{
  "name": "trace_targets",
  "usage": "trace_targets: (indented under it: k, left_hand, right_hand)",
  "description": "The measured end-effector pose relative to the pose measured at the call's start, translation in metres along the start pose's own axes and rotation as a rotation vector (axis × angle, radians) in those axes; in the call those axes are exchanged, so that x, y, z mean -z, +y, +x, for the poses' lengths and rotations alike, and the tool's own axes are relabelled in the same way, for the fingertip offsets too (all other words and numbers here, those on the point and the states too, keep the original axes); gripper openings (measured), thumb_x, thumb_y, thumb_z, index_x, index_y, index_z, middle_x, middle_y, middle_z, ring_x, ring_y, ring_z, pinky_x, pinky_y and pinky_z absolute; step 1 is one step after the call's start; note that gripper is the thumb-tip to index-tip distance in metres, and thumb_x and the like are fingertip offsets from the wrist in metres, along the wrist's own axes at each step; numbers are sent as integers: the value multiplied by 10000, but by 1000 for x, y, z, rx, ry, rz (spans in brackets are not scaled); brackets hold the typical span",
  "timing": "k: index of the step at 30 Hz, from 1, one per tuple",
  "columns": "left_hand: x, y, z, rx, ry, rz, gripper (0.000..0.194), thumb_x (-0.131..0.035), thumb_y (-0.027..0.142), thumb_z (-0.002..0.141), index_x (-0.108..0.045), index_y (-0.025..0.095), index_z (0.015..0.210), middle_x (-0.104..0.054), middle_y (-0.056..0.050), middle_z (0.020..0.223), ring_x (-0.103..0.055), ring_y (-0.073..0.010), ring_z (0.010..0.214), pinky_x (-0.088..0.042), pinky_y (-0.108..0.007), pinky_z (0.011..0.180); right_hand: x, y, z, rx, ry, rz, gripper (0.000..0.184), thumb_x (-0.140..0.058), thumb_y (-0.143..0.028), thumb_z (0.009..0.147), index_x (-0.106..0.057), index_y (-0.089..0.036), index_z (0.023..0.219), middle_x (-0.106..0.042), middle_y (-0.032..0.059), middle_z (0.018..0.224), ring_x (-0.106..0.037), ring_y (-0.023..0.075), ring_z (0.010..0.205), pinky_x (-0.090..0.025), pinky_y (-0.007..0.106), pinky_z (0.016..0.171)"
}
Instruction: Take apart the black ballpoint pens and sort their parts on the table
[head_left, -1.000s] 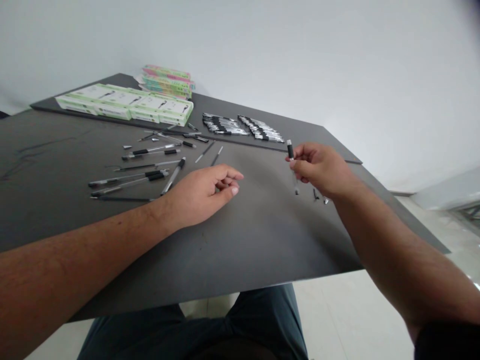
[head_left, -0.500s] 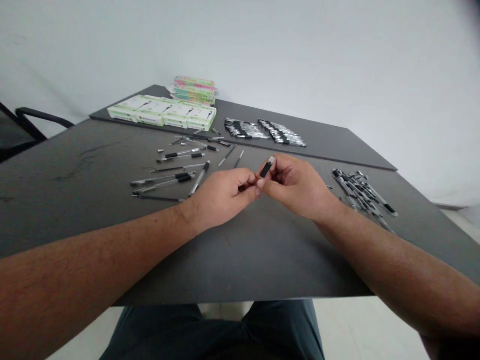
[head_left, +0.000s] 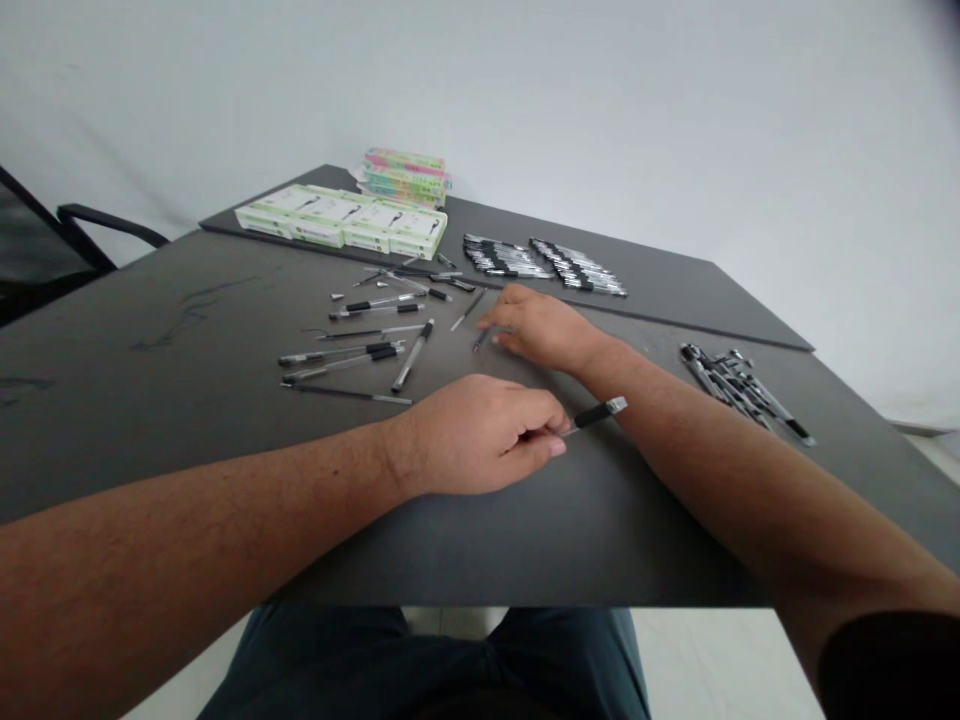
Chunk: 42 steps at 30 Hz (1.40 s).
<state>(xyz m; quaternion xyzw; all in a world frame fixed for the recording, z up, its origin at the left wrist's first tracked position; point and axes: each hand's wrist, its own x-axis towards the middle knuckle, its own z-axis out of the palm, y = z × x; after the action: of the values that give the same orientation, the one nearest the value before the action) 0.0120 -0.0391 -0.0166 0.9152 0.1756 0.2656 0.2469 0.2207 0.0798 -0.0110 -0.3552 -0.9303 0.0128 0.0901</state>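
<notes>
My left hand is closed around a clear pen barrel with a black grip. The grip end pokes out to the right past the thumb, and the rest is hidden in the fingers. Farther forward, my right hand is low over the table, its fingers apart around a thin dark pen refill. Another refill lies just left of its fingertips. Several loose pen parts are scattered left of my hands, among them a clear barrel and a long refill.
At the back stand white-green boxes and a stack of colourful cartons. Two rows of pens lie on the raised back panel. A pile of pens is on the right. A chair armrest shows at left.
My hands came together at the pen barrel, which passed from my right hand to my left. My right hand then moved forward and left to the refill; my left drew nearer to me.
</notes>
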Motion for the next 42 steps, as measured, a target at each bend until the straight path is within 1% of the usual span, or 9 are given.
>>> trace_targets:
  k: [6,10,14,17,20,22,28,35,42]
  left_hand:
    - [1,1,-1,0,-2,-17,111,-675,266,1100,-780,239,1076,-861,-32,970,-824,-228,931,-610,-355,932]
    - [1,0,0,33,34,-30,109,-684,265,1094,-789,233,1090,-880,-37,989,-834,-230,924,-607,-357,891]
    - [0,-5,2,200,142,-125,108,-705,288,1083,-790,233,1119,-916,-42,1084,-857,-227,956,-596,-354,833]
    - [-2,-9,4,314,229,-201,82,-732,286,1058,-775,237,1107,-922,-41,1119,-868,-227,1013,-620,-353,864]
    - [-4,-10,4,357,256,-179,57,-729,280,1041,-761,239,1066,-920,-41,1107,-867,-228,1015,-634,-358,878]
    - [-4,-11,5,363,247,-157,46,-729,285,1034,-749,244,1042,-921,-35,1123,-867,-228,1018,-638,-363,893]
    - [-1,-12,6,352,191,-149,87,-713,322,1052,-760,250,1069,-918,-32,1131,-868,-234,1024,-635,-372,913]
    - [1,-10,4,352,154,-114,82,-704,308,1055,-761,251,1066,-905,-24,1075,-859,-238,986,-624,-376,906]
    - [2,-10,5,334,148,-107,95,-695,319,1064,-753,245,1054,-914,-33,1120,-861,-241,1015,-607,-370,886]
  right_hand:
    - [2,-19,10,-72,-141,-210,227,-650,-164,1093,-836,-114,1213,-777,220,1270,-743,320,1138,-580,400,999]
    - [7,-22,1,-161,-150,-233,230,-608,-169,1096,-788,-88,1212,-766,263,1296,-731,342,1152,-571,422,1015]
    - [31,-6,-27,-334,78,-15,99,-618,-176,1067,-705,-211,1039,-783,152,1133,-718,297,1015,-569,426,958]
    - [58,-2,-56,-386,330,278,109,-644,-302,1083,-619,-283,978,-700,38,864,-639,247,774,-536,406,769]
    - [76,-20,-79,-382,700,712,229,-660,-470,1096,-541,-328,962,-621,-27,788,-456,184,550,-395,348,550]
    - [81,-41,-85,-301,858,849,272,-691,-520,1086,-526,-338,968,-620,-44,800,-445,167,514,-350,325,503]
    - [80,-80,-84,-230,907,883,331,-759,-570,1048,-515,-348,1012,-654,-44,822,-602,190,564,-463,344,492]
    - [93,-86,-85,-241,989,837,267,-645,-519,1112,-499,-333,986,-588,-52,831,-645,158,587,-482,300,518]
    - [78,-79,-80,-114,985,963,203,-709,-388,1088,-534,-326,1006,-654,-64,753,-608,158,523,-441,299,442]
